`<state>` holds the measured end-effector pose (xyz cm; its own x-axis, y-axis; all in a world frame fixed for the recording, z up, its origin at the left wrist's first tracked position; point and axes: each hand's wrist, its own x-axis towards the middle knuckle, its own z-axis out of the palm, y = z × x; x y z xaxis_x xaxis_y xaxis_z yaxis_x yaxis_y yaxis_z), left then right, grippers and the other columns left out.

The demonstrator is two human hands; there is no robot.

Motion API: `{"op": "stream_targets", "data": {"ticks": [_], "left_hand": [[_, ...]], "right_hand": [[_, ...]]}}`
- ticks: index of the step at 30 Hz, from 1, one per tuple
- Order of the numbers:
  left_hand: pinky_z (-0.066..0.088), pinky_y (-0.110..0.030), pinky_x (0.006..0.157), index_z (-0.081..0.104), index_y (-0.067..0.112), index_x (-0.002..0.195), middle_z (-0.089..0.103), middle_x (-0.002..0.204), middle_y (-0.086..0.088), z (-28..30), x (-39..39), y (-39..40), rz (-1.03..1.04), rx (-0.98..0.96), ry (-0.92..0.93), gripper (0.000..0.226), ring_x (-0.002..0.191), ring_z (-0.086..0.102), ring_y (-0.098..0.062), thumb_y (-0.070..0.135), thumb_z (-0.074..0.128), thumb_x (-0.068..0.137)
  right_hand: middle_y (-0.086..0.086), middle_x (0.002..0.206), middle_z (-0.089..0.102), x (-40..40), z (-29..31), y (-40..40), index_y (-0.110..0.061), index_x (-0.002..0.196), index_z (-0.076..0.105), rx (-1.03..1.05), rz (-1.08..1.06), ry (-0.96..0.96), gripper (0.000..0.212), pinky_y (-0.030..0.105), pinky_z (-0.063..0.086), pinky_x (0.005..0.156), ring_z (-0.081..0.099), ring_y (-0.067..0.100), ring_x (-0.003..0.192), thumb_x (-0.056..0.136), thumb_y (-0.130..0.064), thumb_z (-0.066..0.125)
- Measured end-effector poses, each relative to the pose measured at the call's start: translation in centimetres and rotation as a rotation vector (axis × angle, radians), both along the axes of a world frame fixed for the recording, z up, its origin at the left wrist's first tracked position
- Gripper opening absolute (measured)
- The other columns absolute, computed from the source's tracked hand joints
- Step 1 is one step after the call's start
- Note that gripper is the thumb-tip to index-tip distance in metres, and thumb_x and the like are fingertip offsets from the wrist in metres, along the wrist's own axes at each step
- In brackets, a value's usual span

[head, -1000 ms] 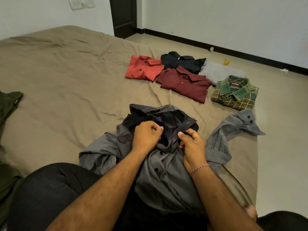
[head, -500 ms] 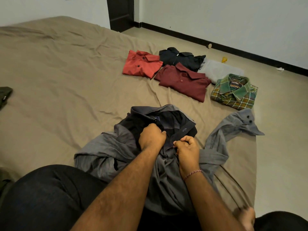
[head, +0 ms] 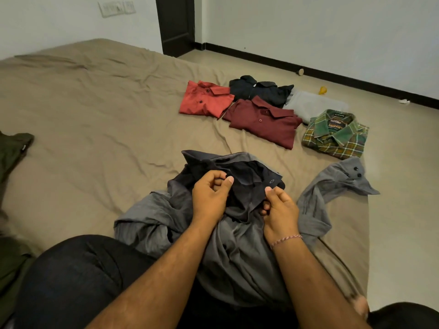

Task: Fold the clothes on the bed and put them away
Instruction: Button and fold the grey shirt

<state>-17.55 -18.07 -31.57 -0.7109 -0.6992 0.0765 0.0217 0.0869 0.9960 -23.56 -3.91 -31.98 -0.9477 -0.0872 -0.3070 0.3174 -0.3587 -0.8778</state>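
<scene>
Two hands work at the neck of the grey shirt, which lies crumpled on the bed just in front of the person's lap. The left hand is closed, pinching dark fabric by the collar between thumb and fingers; the right hand is closed too, pinching the placket edge just below the open top buttonhole. They sit close together but do not touch.

Trouble, as I judge it, starts on the left: the body of the shirt is bunched under the left forearm, so any fold made now would trap creases. In the middle, if the top button is being fastened, the wrong button and hole could be paired, since the placket is twisted (the button itself is hidden). To the right, the loose sleeve trails toward the bed's edge and could drag off onto the floor when the shirt is lifted.

On the bed, a tan, wrinkled sheet, a dark green garment lies at the far left. Further right, well beyond the hands, sit folded shirts: an orange one, a black one, a maroon one, a pale grey piece and a green plaid one. Behind are a white wall, a dark door and a tiled floor with small scraps.
</scene>
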Motion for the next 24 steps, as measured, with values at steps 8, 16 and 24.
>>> {"op": "stream_targets", "data": {"ticks": [8,16,24], "left_hand": [[0.054,-0.025,0.060,0.065,0.011,0.087,0.070,0.072,-0.003,5.9,3.2,0.7,0.031,0.410,0.205,0.012,0.066,0.065,-0.015,0.005,0.069,0.096],[0.050,-0.026,0.054,0.069,0.008,0.100,0.067,0.069,-0.008,4.6,7.0,3.7,-0.023,0.424,0.027,0.008,0.052,0.058,-0.015,0.004,0.071,0.094],[0.051,-0.018,0.060,0.073,0.013,0.096,0.072,0.074,0.000,4.4,6.6,4.5,-0.089,0.239,-0.005,0.010,0.067,0.067,-0.014,0.004,0.075,0.092]], "right_hand": [[-0.001,0.069,0.056,1.7,3.8,3.6,-0.017,0.126,0.065,-0.158,0.133,0.034,0.037,0.022,0.033,0.049,0.039,0.008,0.050,0.101,0.003,0.048],[-0.001,0.074,0.067,3.3,0.7,4.1,-0.014,0.096,0.074,0.029,0.021,-0.139,0.010,0.019,0.048,0.055,0.056,0.009,0.061,0.099,-0.010,0.066],[-0.003,0.082,0.073,1.7,0.9,4.1,-0.019,0.118,0.069,-0.034,-0.005,-0.271,0.028,0.024,0.048,0.061,0.059,0.009,0.062,0.092,-0.030,0.076]]}}
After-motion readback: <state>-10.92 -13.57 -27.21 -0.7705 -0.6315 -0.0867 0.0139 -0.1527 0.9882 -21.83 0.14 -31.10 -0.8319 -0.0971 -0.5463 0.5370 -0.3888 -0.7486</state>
